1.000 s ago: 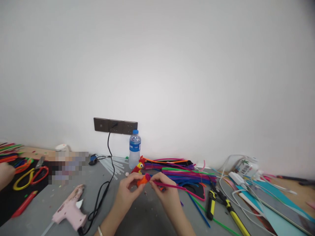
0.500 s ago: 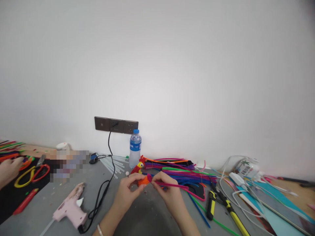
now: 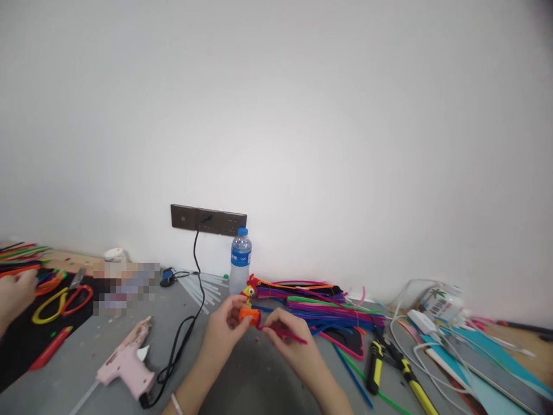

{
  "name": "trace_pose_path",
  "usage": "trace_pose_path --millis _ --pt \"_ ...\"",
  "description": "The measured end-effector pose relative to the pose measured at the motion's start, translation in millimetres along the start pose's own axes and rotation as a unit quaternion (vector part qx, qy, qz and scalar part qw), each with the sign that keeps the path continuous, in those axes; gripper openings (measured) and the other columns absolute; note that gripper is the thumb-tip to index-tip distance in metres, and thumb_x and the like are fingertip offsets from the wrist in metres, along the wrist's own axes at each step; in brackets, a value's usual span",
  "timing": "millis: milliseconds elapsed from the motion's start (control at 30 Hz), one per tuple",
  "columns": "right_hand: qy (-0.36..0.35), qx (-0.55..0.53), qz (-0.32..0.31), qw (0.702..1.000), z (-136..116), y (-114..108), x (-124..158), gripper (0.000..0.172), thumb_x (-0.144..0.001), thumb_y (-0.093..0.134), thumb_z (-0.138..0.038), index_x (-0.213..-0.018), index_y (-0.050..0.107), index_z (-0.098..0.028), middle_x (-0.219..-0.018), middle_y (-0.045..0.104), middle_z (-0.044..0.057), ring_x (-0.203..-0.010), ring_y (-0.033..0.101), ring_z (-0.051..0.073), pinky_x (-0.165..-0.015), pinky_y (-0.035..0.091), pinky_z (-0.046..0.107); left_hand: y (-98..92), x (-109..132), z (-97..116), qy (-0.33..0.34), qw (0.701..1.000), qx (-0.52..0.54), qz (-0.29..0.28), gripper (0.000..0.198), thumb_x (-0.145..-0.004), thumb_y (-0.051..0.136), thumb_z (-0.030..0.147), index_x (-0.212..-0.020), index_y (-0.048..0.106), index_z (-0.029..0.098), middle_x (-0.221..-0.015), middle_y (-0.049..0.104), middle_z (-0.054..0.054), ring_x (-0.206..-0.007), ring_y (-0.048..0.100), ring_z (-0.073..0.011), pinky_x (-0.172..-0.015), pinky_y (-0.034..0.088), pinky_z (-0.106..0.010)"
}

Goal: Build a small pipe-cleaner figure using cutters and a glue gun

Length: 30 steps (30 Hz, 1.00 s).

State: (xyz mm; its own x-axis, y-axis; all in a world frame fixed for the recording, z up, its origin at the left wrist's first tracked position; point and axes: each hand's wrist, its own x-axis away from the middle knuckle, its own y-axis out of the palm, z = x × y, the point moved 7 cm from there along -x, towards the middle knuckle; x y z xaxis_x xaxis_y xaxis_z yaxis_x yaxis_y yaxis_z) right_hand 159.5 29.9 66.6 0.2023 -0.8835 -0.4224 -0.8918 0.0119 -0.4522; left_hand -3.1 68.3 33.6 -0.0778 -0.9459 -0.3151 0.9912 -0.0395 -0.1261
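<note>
My left hand [image 3: 222, 333] is closed around a small orange pipe-cleaner coil [image 3: 249, 314], held just above the grey table [image 3: 250, 380]. Close beside it, my right hand [image 3: 290, 344] pinches a pink pipe cleaner [image 3: 288, 335] whose end meets the coil. Just behind my hands stands a little red and yellow pipe-cleaner bird [image 3: 249, 287]. A pile of coloured pipe cleaners [image 3: 319, 302] lies right of it.
A pink glue gun [image 3: 127, 361] with a black cord lies at left. A water bottle [image 3: 240, 260] stands under the wall sockets [image 3: 208, 219]. Yellow-handled pliers [image 3: 391, 363], white cables and teal sheets [image 3: 484, 357] fill the right. Another person's hand [image 3: 15, 291] rests by scissors [image 3: 63, 300] at far left.
My right hand has dropped and drawn the pink pipe cleaner lower and nearer. The orange coil turned in my left hand. The other person's hand shifted at far left.
</note>
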Motion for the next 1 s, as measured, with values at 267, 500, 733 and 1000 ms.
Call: trace_pose_path --millis 267,500,733,1000 --pt "0.203 -0.191 -0.163 0.947 31 45 22 0.015 -0.065 0.063 -0.011 -0.079 0.067 -0.016 -0.068 0.071 0.001 -0.061 0.066 0.015 -0.061 0.049 0.024 2.0 0 -4 0.030 0.991 -0.134 -0.007 0.018 -0.061 0.061 0.011 -0.075 0.065 0.023 -0.060 0.068 0.002 -0.051 0.059 -0.0161 -0.049 0.041 -0.023" --pt "0.292 -0.203 -0.202 0.912 43 53 31 0.026 -0.062 0.063 -0.016 -0.088 0.066 -0.015 -0.057 0.068 -0.003 -0.043 0.059 0.010 -0.044 0.042 0.018 8.4 -2 -7 0.047 0.990 -0.123 -0.057 0.019 -0.056 0.059 0.008 -0.065 0.067 0.022 -0.064 0.069 0.000 -0.055 0.059 -0.0167 -0.052 0.043 -0.023" --pt "0.296 -0.199 -0.212 0.910 40 53 33 0.025 -0.066 0.062 -0.018 -0.090 0.068 -0.013 -0.055 0.067 -0.003 -0.043 0.060 0.009 -0.045 0.043 0.018 5.9 -5 -5 0.070 0.985 -0.146 -0.066 0.011 -0.070 0.062 0.017 -0.064 0.071 0.022 -0.071 0.073 -0.005 -0.063 0.065 -0.0205 -0.058 0.048 -0.027" --pt "0.299 -0.192 -0.216 0.909 47 51 34 0.030 -0.067 0.060 -0.017 -0.096 0.066 -0.012 -0.058 0.068 -0.002 -0.042 0.058 0.008 -0.044 0.043 0.017 9.2 -10 -5 0.068 0.984 -0.139 -0.091 0.013 -0.065 0.064 0.013 -0.056 0.068 0.022 -0.072 0.076 -0.006 -0.072 0.070 -0.0242 -0.062 0.051 -0.029"
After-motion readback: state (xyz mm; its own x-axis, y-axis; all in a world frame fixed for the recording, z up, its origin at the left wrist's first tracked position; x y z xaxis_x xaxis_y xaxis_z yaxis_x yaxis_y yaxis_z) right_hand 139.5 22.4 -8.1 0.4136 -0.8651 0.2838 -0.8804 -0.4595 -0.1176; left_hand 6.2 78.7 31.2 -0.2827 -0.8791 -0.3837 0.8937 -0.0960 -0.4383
